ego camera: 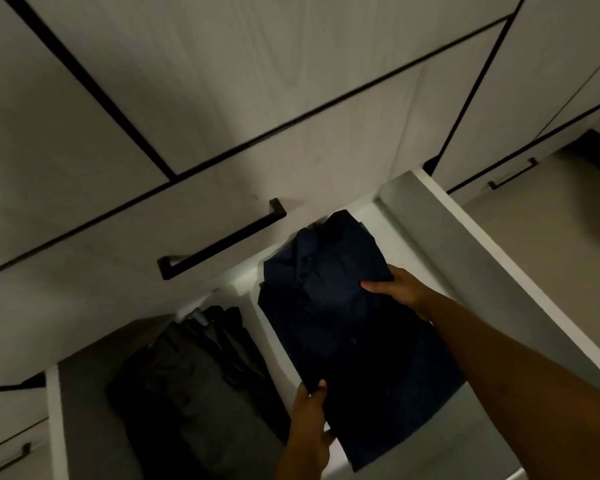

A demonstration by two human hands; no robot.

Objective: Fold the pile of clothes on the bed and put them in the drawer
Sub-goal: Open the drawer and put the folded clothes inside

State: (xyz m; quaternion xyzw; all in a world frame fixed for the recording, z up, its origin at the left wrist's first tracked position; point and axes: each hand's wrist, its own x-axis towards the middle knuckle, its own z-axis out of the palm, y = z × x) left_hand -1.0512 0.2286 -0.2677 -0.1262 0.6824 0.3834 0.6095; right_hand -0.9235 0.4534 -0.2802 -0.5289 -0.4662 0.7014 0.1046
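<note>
I hold the folded navy shirt (343, 323) low over the right compartment of the open drawer (482, 244). My left hand (309, 414) and right hand (399, 289) have their fingers clenched on opposite edges. It looks soft, light and saggy, so those edges are the best place to grip.

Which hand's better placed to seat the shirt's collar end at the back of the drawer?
Right, probably. The right hand grips the navy shirt beside its collar end, deeper in the drawer; the left hand holds the near edge.
</note>
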